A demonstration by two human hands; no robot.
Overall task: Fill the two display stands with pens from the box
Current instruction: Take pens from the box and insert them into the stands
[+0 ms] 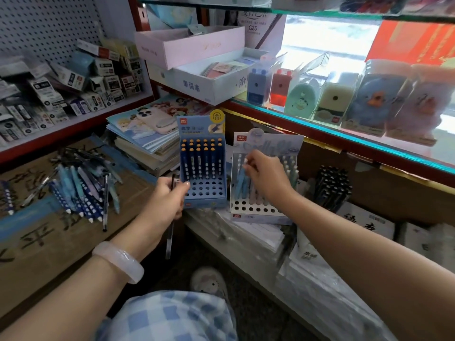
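Note:
Two display stands sit side by side on a stack of wrapped paper. The blue stand (pixel 204 190) on the left has dark blue pens in its back rows and bare holes in front. The white stand (pixel 256 207) on the right holds pale pens. My left hand (pixel 170 198) grips a clear pen (pixel 170 239) that hangs down in front of the blue stand. My right hand (pixel 266 173) pinches the top of a light blue pen (pixel 240 183) standing in the white stand. Loose pens (pixel 81 190) lie piled on a flattened cardboard box (pixel 44 242) at the left.
A stack of notebooks with a phone on top (pixel 152 129) stands behind the blue stand. A tub of black pens (pixel 332 188) is to the right of the white stand. A glass shelf (pixel 344 141) with sharpeners overhangs above. Small boxes fill the left shelf (pixel 61 87).

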